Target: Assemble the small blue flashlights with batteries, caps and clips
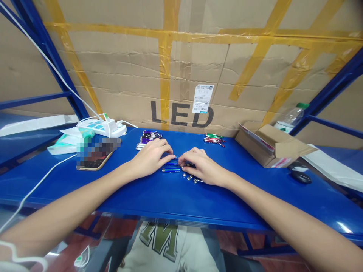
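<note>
My left hand (154, 156) is curled over the blue tabletop, thumb and fingers closed at the end of a small blue metal penlight (172, 163). Beside it, my right hand (200, 164) has its fingertips drawn together at the penlight's right end; whatever is between them is hidden. Another blue penlight (171, 170) lies just in front, nearer to me. Several small silver round pieces, like button cells (188, 177), are scattered under and before my right fingers. Behind my left hand lies a row of purple, black and silver penlights (146, 139).
Green and red penlights (214, 139) lie at the back right. An open cardboard box (266, 147), a black mouse (300, 176) and a bottle (293, 115) are further right. A phone (98, 160), tissue pack (68, 141) and power strip (113, 128) stand left. A large carton (127, 75) walls the back.
</note>
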A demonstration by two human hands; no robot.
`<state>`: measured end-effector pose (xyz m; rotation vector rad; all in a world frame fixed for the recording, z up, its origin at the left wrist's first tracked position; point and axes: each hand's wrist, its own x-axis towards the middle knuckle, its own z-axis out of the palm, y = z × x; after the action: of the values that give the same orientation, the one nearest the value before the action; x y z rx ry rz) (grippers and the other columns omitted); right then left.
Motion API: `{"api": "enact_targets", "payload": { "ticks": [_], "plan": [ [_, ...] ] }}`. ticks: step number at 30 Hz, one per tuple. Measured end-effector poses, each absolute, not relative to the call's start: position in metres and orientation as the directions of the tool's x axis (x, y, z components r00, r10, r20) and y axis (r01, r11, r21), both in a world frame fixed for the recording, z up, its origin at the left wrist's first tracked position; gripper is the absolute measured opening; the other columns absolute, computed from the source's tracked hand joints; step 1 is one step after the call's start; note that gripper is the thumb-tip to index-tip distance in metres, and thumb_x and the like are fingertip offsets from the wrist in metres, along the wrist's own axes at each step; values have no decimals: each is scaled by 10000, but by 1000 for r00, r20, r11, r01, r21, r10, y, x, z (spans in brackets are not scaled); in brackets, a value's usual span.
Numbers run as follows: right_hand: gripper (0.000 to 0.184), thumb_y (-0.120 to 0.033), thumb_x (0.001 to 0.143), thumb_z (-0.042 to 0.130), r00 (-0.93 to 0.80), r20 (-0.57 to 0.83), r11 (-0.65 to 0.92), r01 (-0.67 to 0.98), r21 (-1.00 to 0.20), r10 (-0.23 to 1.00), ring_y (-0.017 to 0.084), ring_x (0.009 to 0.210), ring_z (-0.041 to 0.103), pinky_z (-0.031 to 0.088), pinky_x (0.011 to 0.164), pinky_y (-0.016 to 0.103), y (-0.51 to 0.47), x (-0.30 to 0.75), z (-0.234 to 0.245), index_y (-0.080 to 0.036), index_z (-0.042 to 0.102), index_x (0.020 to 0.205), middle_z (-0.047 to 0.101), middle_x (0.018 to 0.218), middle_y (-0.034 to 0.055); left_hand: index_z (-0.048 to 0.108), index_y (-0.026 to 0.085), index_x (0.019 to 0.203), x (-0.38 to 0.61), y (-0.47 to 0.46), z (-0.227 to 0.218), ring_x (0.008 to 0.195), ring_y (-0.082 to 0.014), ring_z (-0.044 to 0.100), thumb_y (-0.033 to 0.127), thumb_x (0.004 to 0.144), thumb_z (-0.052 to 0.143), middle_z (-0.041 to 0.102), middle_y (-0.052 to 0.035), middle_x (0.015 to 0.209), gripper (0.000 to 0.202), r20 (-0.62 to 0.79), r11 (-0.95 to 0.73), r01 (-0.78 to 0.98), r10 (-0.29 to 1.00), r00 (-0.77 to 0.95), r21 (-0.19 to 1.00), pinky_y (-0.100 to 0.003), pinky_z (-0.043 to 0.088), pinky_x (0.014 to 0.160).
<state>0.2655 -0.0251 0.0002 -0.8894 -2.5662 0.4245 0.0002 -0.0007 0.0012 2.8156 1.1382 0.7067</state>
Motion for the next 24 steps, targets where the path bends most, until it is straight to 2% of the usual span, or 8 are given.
{"api": "enact_targets", "payload": {
  "ticks": [13, 18, 24],
  "plan": [
    [86, -272, 1099, 612, -724, 275, 761, 514, -397, 632, 272, 1137, 578, 368, 1006, 435, -26, 266, 7, -254, 692, 1127, 767, 1150, 54, 719, 200, 1043, 0, -2, 3, 1046, -275, 596, 477, 1124, 517, 689, -80, 1100, 353, 401, -727, 662, 669, 626, 180, -435, 463, 949],
    [106, -312, 1021, 746, -769, 211, 769, 491, -408, 603, 258, 1063, 613, 353, 1024, 435, -31, 268, 14, -241, 678, 1060, 776, 1055, 22, 718, 201, 1041, 0, -2, 3, 1040, -272, 594, 475, 1121, 533, 692, -76, 1097, 340, 406, -731, 657, 666, 626, 187, -425, 459, 939],
    [89, -228, 1013, 698, -792, 162, 762, 477, -438, 589, 268, 1087, 631, 343, 1062, 462, -31, 267, 12, -248, 670, 1095, 794, 1059, 24, 717, 199, 1044, 0, -2, 3, 1039, -268, 595, 469, 1118, 547, 684, -71, 1097, 328, 403, -730, 656, 668, 625, 192, -427, 455, 938]
  ]
}}
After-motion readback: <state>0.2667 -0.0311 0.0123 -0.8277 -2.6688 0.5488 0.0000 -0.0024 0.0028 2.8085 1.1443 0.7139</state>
